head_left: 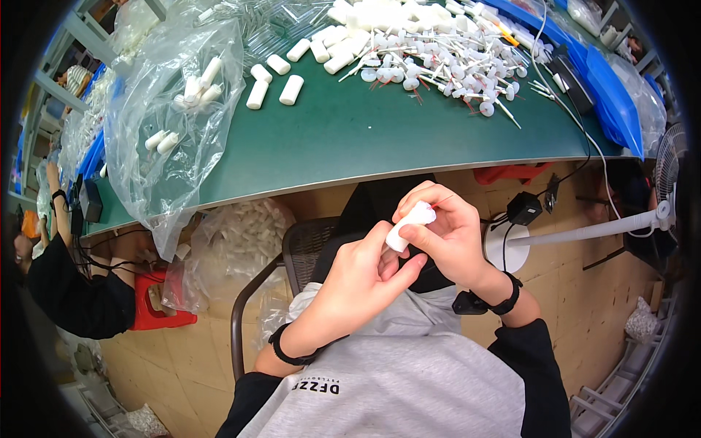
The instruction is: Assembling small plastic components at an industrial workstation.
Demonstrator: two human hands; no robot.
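Note:
In front of my body, just off the table's near edge, I hold a small white plastic cylinder [404, 232], tilted, its upper end to the right. My right hand [449, 237] pinches it between thumb and fingers, and a thin red wire sticks out beside that upper end. My left hand [358, 274] has its fingers curled at the cylinder's lower end, with the thumb held away from it. The left fingertips are partly hidden behind the cylinder and palm.
Loose white cylinders [291, 90] lie on the green table [307, 139] near a clear bag [175, 146] holding several more. White stemmed parts with round discs and red wires [467, 77] are heaped at the right. A blue tray [612, 95], white fan [599, 228] and red stool [150, 296] surround the workplace.

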